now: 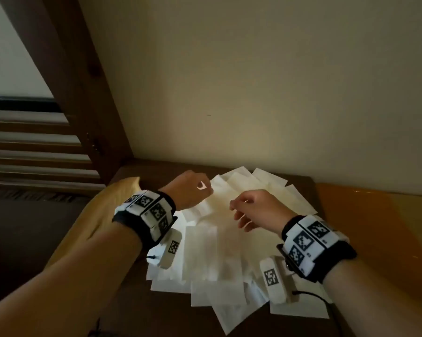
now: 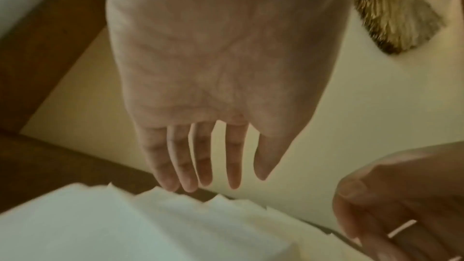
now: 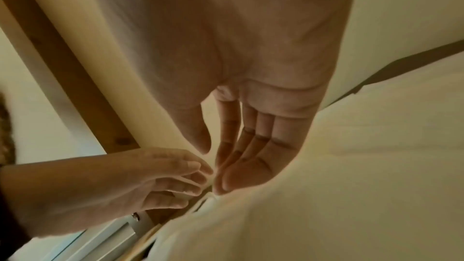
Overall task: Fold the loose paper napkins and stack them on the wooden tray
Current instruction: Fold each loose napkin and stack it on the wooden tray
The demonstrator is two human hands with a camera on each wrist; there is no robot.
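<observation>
Head view: loose napkins fan across the dark counter; left hand and right hand hover just above the far sheets, fingers relaxed, holding nothing.

Dim room, plain cream wall, dark wooden door frame, slatted shutter at left

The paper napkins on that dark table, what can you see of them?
The paper napkins are white, thin, flat rectangles, many fanned in a loose overlapping heap across the dark table. None looks stacked yet. The left hand and right hand hover at the heap's far part; whether fingertips touch paper is unclear.
</observation>
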